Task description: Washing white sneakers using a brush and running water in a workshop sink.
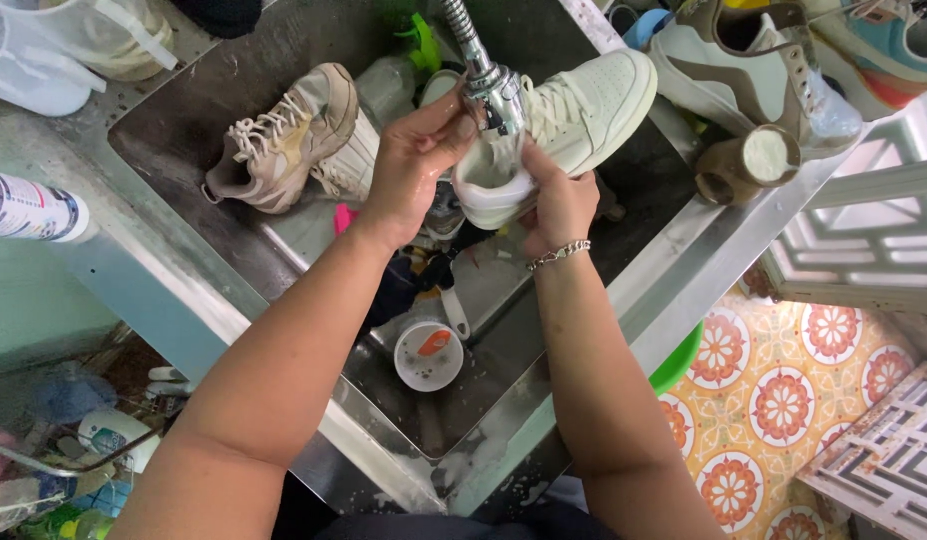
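A white lace-up sneaker (584, 110) is held over a steel sink (184, 130), heel toward me, under a chrome tap head (494, 95) with water running into the heel opening. My right hand (559, 205) grips the heel from below; a chain bracelet (561, 253) sits on that wrist. My left hand (414, 160) is wet and closes around the tap head beside the shoe's heel.
A beige sneaker (284, 135) lies on its side in the sink's far left. A white round container (429, 355) sits on the sink bottom. More shoes (744, 70) rest on the right ledge. A spray can (29, 205) lies at left. Patterned tile floor (784, 400) lies to the right.
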